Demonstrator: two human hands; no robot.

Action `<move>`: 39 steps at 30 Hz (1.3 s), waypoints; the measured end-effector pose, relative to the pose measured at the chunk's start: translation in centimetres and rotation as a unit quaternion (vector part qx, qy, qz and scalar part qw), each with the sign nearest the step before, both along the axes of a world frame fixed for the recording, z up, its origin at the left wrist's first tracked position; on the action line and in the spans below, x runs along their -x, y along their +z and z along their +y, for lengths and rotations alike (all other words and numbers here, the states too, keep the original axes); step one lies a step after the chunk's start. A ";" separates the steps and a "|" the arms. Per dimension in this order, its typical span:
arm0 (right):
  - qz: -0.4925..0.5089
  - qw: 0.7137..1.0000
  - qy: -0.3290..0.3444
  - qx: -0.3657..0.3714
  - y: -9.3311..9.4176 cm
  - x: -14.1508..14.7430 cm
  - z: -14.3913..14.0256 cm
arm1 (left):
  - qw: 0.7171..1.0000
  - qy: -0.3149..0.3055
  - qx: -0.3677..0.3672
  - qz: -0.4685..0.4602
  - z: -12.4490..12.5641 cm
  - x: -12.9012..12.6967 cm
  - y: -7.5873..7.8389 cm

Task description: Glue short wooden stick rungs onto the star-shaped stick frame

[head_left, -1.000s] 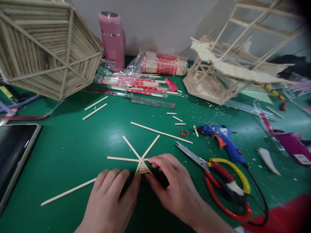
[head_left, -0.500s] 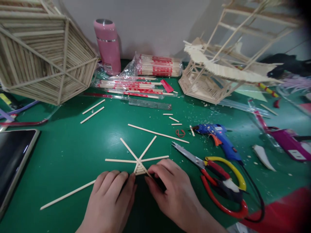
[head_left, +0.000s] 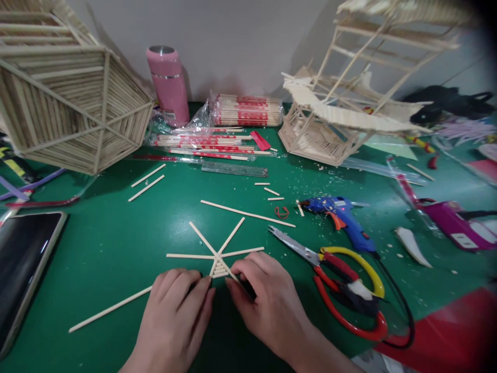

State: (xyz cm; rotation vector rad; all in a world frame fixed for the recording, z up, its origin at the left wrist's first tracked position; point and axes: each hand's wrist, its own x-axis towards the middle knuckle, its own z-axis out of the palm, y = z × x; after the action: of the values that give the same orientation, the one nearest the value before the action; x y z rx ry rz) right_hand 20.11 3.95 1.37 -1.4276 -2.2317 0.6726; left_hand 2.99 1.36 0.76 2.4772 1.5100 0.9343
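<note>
A star-shaped frame of thin wooden sticks [head_left: 217, 256] lies on the green table, its spokes crossing at one centre. Short sticks fill the wedge nearest me. My left hand [head_left: 176, 316] pinches the end of that wedge's left spoke. On the other side, the thumb and forefinger of my right hand [head_left: 267, 303] are closed on the right spoke. One long stick [head_left: 111, 309] reaches out from under or beside my left hand; its near end is hidden. Another long stick [head_left: 248, 213] lies just beyond the frame.
Scissors [head_left: 310, 254] and a blue glue gun [head_left: 341, 212] lie to the right. A phone [head_left: 29, 264] is at left. Behind stand a pink bottle [head_left: 169, 88], packs of chopsticks [head_left: 248, 111], a hexagonal stick panel [head_left: 77, 103] and a stick-built model [head_left: 322, 129].
The view has shifted slightly, so everything sits a little differently in it. Both hands keep their hold on the star-shaped frame, with hardly any movement.
</note>
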 end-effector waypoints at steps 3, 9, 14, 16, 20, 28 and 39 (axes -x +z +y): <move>0.000 1.000 -0.003 0.005 0.2 0.1 0.0 | 1.000 0.005 0.008 -0.008 -0.1 0.0 0.0; -0.006 1.000 -0.007 0.009 0.2 0.0 -0.1 | 0.998 -0.012 -0.030 0.053 -0.2 -0.1 -0.3; -0.009 1.000 -0.011 -0.006 0.2 0.1 -0.2 | 0.996 -0.007 -0.038 0.079 -0.2 -0.2 -0.4; -0.009 1.000 -0.012 -0.010 0.2 0.2 -0.2 | 0.996 -0.004 -0.039 0.079 -0.2 -0.3 -0.3; -0.015 0.999 -0.015 -0.024 0.2 0.3 -0.2 | 0.996 0.002 -0.038 0.086 -0.3 -0.3 -0.3; -0.011 0.999 -0.015 -0.050 -0.1 0.3 -0.2 | 0.999 0.029 -0.014 0.042 -0.3 -0.5 -0.1; -0.016 0.997 -0.033 -0.064 -0.1 0.6 -0.1 | 0.998 0.064 0.007 0.024 0.0 -1.4 -0.1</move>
State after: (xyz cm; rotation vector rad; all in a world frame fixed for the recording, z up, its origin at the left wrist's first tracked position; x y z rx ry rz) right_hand 19.50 3.88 1.26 -1.4505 -2.1975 0.4796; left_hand 4.37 1.32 0.67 2.4342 1.7004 0.8851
